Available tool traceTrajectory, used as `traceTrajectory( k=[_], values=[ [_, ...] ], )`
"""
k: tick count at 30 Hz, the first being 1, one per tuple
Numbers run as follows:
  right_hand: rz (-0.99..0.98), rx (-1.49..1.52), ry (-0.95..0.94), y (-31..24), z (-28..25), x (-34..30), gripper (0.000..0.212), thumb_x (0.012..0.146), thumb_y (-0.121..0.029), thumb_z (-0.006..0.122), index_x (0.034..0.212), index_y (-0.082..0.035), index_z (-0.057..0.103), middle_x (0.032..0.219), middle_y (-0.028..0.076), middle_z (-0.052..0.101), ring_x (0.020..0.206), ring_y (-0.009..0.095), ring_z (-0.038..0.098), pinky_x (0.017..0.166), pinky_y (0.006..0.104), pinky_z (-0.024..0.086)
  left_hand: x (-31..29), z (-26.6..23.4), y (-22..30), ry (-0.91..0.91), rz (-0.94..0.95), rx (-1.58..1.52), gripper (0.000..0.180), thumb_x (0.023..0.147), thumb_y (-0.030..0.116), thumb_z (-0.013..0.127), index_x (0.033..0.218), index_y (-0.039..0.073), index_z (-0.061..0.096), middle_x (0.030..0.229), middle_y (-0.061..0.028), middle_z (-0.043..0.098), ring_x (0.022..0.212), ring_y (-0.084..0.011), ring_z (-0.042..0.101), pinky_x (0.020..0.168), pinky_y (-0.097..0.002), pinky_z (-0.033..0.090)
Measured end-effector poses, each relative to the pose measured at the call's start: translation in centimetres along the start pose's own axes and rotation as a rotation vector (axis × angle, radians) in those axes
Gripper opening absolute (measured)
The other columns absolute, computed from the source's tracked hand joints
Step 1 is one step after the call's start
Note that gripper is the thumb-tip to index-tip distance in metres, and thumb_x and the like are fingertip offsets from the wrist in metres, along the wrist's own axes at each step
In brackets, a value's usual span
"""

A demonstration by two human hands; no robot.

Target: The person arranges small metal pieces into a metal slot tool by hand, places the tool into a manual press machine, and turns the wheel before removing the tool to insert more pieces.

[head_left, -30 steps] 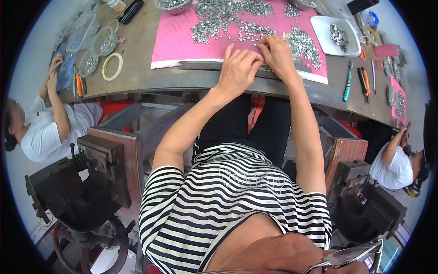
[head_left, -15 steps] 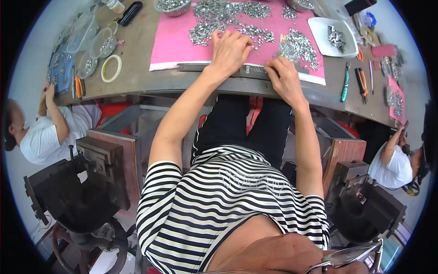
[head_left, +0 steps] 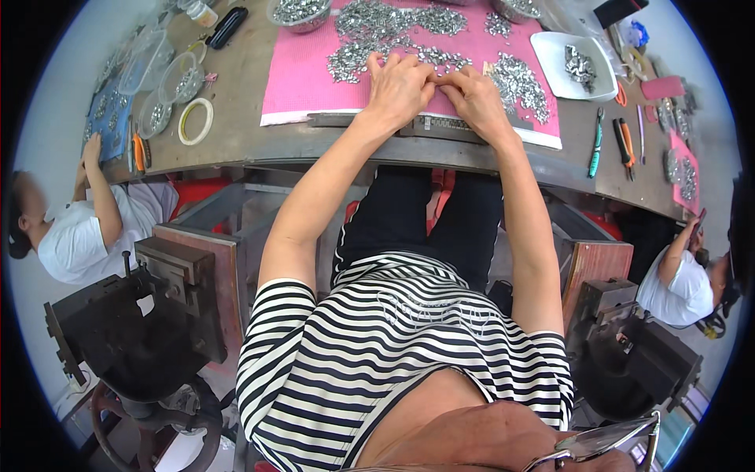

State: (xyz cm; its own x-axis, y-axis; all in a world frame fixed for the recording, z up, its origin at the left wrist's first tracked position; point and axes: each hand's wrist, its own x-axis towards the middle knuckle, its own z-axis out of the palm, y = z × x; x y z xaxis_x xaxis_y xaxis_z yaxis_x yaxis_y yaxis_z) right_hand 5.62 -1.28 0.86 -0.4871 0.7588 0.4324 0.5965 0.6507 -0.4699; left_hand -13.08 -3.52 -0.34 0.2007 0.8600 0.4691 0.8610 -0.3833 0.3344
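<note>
My left hand [head_left: 399,90] reaches over the pink mat [head_left: 295,82] with its fingers bent down at the edge of a pile of small silver metal pieces [head_left: 370,35]. My right hand [head_left: 478,101] is closed, its thumb and forefinger meeting the left fingertips. Whatever lies between the fingers is too small or hidden to name. Below both hands, along the bench's front edge, lies a long dark metal bar with a notched, scale-like section [head_left: 440,126]. A second heap of silver pieces [head_left: 519,82] sits right of my right hand.
A white tray [head_left: 543,59] of metal parts stands at the right, with a teal-handled tool [head_left: 596,145] and orange-black pliers [head_left: 626,149] nearer. Left are a tape ring [head_left: 196,120] and clear tubs [head_left: 181,77]. Other people sit at the left [head_left: 75,232] and right [head_left: 676,287].
My right hand has moved up and left from the metal bar to meet my left fingertips. My left hand stays nearly in place. The person at the left has shifted their hands slightly.
</note>
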Motion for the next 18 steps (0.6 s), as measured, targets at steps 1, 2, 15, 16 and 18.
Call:
traceTrajectory(
  k=[1,2,15,16,18],
  values=[
    [-0.011,-0.021,-0.035,0.0,-0.1,0.0,0.013,0.088,-0.009,0.07,0.1,-0.004,0.073,0.084,0.013,0.064,0.076,0.032,0.064,0.069,0.0406,0.05,0.0,-0.1,-0.1,0.003,0.003,-0.018,0.011,0.086,0.026,0.073,0.089,0.015,0.075,0.087,-0.0025,0.066,0.095,-0.0238,0.061,0.099,-0.0537,0.031],
    [-0.008,-0.021,-0.034,0.1,-0.1,-0.1,0.013,0.088,-0.009,0.07,0.1,-0.004,0.073,0.084,0.013,0.064,0.076,0.032,0.064,0.069,0.0406,0.05,0.0,-0.2,0.0,0.006,0.008,-0.038,0.011,0.086,0.026,0.073,0.088,0.015,0.075,0.086,-0.0026,0.066,0.095,-0.0237,0.061,0.099,-0.0538,0.031],
    [0.207,-0.028,0.024,1.0,-2.7,-4.0,0.008,0.085,-0.013,0.073,0.09,-0.007,0.071,0.078,0.006,0.066,0.075,0.025,0.065,0.075,0.0405,0.043,-0.1,0.1,0.7,0.037,-0.001,0.026,0.01,0.084,0.023,0.071,0.084,0.013,0.074,0.085,-0.0028,0.066,0.092,-0.025,0.06,0.099,-0.0564,0.029],
    [0.208,-0.027,0.025,1.0,-2.8,-4.1,0.008,0.085,-0.013,0.073,0.09,-0.007,0.071,0.078,0.006,0.066,0.075,0.025,0.065,0.075,0.0405,0.043,-0.1,0.2,0.8,0.034,-0.005,0.037,0.01,0.084,0.022,0.071,0.084,0.012,0.074,0.085,-0.003,0.066,0.092,-0.0252,0.06,0.099,-0.0568,0.029],
    [0.128,-0.055,0.02,0.6,-3.3,-3.6,0.01,0.084,-0.006,0.075,0.091,0.0,0.072,0.077,0.012,0.066,0.065,0.025,0.067,0.062,0.0356,0.051,-0.1,0.1,0.8,0.03,-0.01,0.052,0.01,0.084,0.021,0.071,0.084,0.012,0.074,0.086,-0.0031,0.066,0.092,-0.0254,0.06,0.099,-0.0572,0.029]
  ],
)
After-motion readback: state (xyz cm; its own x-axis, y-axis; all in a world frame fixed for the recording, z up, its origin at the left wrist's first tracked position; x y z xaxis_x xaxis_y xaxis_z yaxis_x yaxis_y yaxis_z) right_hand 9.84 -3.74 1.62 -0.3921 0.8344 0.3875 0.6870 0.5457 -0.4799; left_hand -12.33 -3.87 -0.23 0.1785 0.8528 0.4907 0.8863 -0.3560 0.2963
